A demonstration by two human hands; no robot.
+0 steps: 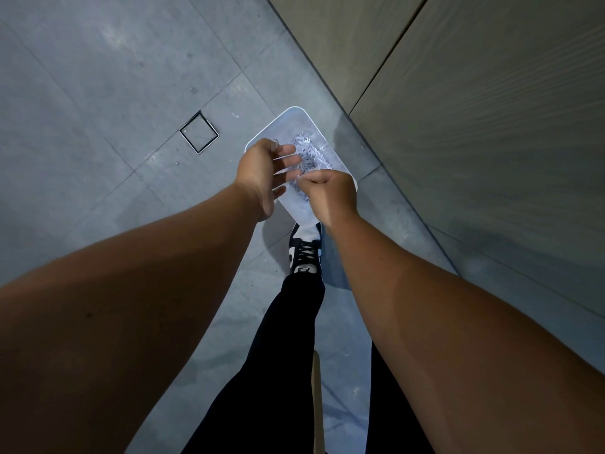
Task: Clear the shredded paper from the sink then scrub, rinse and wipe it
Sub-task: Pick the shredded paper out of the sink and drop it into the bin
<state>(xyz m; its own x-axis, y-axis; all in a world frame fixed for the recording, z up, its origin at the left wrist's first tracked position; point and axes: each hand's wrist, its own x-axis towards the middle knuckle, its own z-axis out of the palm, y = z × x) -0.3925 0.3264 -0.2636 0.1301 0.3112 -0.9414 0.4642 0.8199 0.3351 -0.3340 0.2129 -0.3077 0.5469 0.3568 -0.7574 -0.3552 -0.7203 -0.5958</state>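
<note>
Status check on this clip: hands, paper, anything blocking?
Shredded paper in bin. Right hand pinching some above it. Left hand open. Nothing blocking.

Looking like an indoor wet area, kitchen or utility room (can't tell which): grey floor tiles (pixel 98 77) running up to wood-grain cabinet panels (pixel 474 126), square floor drain (pixel 198 132) sitting in the tiling.

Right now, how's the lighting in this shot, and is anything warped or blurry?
Head view: dim, bluish light, with the pale bin the brightest thing. Head view: wide-angle stretch swells the left forearm and right forearm toward the lower corners and slants the wall. Head view: the shredded paper and the left hand look slightly soft.
</note>
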